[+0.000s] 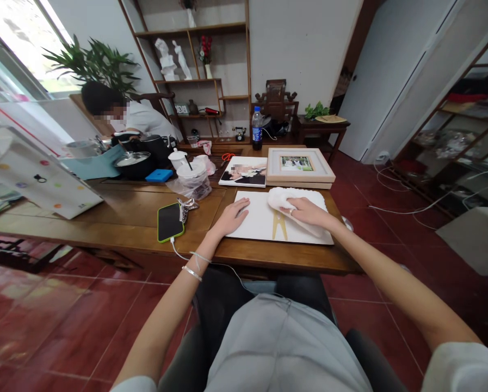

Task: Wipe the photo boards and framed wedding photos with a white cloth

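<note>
A white flat board (264,224) with a tan stand shape on it lies near the front edge of the wooden table (117,218). My left hand (231,216) rests flat on the board's left edge, fingers stretched out. My right hand (307,212) presses on a white cloth (284,197) that lies over the board's upper right part, fingers curled over it. Behind the board lie a printed photo (244,172) and a light wooden picture frame (298,165).
A phone in a green case (170,221) with a cable lies left of the board. Farther left are a plastic cup in a bag (192,179), a blue box (159,175), pots and a bottle (257,128). Another person (129,117) sits at the far left end. Shelves stand behind.
</note>
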Motion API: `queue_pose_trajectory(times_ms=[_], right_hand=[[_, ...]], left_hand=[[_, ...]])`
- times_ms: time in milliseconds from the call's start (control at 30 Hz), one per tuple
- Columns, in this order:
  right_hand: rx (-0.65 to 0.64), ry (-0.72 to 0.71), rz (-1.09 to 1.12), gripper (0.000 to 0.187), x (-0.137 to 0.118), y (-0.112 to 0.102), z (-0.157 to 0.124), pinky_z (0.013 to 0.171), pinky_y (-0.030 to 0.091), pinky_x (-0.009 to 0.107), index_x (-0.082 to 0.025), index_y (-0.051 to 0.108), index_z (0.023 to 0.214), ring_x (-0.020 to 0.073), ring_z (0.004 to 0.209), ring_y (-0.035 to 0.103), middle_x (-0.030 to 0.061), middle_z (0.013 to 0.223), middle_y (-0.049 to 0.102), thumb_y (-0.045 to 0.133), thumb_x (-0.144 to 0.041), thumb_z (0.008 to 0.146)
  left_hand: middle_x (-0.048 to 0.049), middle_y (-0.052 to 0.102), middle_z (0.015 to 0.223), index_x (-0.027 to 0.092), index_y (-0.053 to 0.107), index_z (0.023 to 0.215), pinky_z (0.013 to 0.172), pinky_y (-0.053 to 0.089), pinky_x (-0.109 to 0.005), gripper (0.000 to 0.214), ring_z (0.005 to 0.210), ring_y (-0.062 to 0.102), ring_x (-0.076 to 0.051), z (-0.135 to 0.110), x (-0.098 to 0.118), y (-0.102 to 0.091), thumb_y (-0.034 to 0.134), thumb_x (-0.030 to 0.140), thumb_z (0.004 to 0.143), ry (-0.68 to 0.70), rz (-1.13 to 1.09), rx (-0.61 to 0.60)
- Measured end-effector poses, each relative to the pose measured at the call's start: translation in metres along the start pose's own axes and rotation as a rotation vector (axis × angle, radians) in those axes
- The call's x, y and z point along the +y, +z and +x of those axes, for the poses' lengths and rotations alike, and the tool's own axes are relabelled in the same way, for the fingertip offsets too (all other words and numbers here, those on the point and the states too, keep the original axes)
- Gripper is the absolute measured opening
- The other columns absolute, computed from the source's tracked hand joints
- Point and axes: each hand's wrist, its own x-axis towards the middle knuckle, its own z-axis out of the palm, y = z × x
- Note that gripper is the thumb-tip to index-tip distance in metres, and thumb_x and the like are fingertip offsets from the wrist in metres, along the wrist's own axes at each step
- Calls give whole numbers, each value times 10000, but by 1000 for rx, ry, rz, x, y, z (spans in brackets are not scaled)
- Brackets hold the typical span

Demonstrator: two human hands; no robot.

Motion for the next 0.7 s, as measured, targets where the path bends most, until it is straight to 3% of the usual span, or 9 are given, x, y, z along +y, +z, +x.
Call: queue_pose_trajectory(times_ms=[133,300,433,600,700], right_hand=[[28,68,-127,303,-4,9,25,839,380,334,-137,612,1010,274,1001,560,134,1096,643,350,-209,876],[-8,-17,-341,370,-22,24,29,973,285,505,-112,589,1095,331,1273,342,197,1303,501,413,-74,771],[-63,-146,-426,349,-46,25,3,940,338,509,-126,609,1049,330,1248,376,199,1296,492,430,-63,757],[-109,-291,-361,277,-81,15,-43,894,392,452,-156,639,953,312,1168,462,171,1178,570,448,-89,763],[-134,-343,-314,267,-91,9,-55,888,389,429,-162,642,944,306,1142,487,164,1157,586,466,-100,753]], left_hand=[[-103,518,1340,144,570,1213,1114,299,-397,423,1292,425,-224,0,-1,0,439,372,881,6,-3,2],[-103,522,1336,142,563,1220,1109,304,-407,418,1292,425,-222,0,-2,1,435,355,885,25,10,6],[-126,521,1333,108,566,1215,1108,306,-399,431,1291,425,-226,0,-2,2,434,349,884,29,13,11],[-118,526,1329,124,570,1212,1104,313,-407,420,1286,433,-226,0,-1,1,427,349,887,36,12,12],[-117,524,1332,125,568,1213,1103,312,-415,417,1288,430,-228,0,0,1,427,347,889,38,14,13]])
